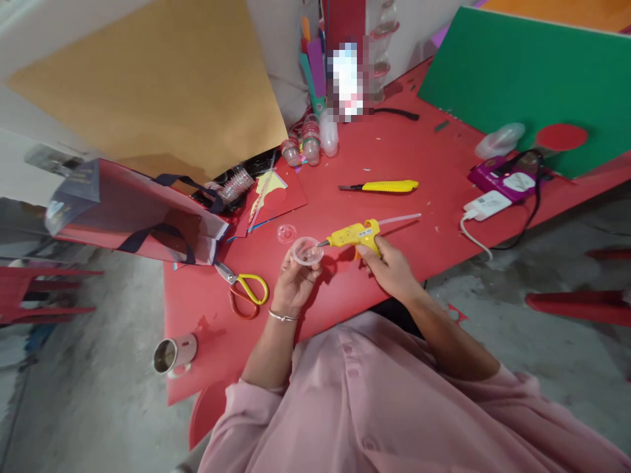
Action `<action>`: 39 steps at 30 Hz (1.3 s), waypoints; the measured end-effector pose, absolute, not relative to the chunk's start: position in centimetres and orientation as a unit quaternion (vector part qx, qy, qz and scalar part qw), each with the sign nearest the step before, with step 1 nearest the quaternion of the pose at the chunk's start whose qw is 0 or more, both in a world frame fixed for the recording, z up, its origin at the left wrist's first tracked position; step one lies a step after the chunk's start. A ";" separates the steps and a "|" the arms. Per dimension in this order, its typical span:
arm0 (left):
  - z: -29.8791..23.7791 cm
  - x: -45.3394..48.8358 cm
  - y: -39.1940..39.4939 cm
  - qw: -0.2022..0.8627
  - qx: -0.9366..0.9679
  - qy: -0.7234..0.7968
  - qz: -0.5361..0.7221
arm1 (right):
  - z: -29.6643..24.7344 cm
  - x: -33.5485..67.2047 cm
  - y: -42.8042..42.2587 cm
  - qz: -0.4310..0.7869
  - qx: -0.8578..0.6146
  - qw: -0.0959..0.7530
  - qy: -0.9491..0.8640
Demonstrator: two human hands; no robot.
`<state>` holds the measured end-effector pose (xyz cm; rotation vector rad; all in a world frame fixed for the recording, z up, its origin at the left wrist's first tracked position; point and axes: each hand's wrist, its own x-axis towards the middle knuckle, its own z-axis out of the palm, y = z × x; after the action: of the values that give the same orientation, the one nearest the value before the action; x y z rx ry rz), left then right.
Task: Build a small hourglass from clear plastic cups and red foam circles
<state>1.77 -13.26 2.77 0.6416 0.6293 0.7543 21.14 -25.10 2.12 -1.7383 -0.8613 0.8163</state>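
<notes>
My left hand point(294, 281) is closed on a small clear plastic cup point(307, 250), holding it up over the red table point(345, 289). My right hand point(389, 266) grips a yellow glue gun point(355, 234) by its handle. The gun's nozzle points left and touches the rim of the cup. A glue stick pokes out of the back of the gun to the right. A second small clear cap point(286, 233) lies on the table just left of the cup.
Yellow-handled scissors point(246, 292) lie left of my left hand, a yellow utility knife point(384, 186) beyond the gun. A red gift bag point(133, 213), a metal cup point(172, 355), clear cups point(310, 144), a green board point(522, 72) and a white charger point(486, 205) stand around.
</notes>
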 end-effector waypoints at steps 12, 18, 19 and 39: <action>2.6 1.8 -13.6 0.851 0.309 0.256 0.339 | 2.3 21.2 -25.0 0.313 -0.731 0.490 -0.357; 2.9 1.8 -13.5 0.846 0.295 0.261 0.359 | 2.3 20.9 -25.1 0.338 -0.717 0.500 -0.349; 3.0 1.8 -13.4 0.845 0.291 0.262 0.365 | 2.3 20.9 -25.2 0.342 -0.715 0.500 -0.350; 3.2 1.9 -13.6 0.831 0.291 0.283 0.380 | 2.3 20.8 -25.5 0.345 -0.712 0.497 -0.357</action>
<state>1.95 -13.56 3.16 0.6176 0.5995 0.8058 20.77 -25.48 2.25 -1.7236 -0.8649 0.8357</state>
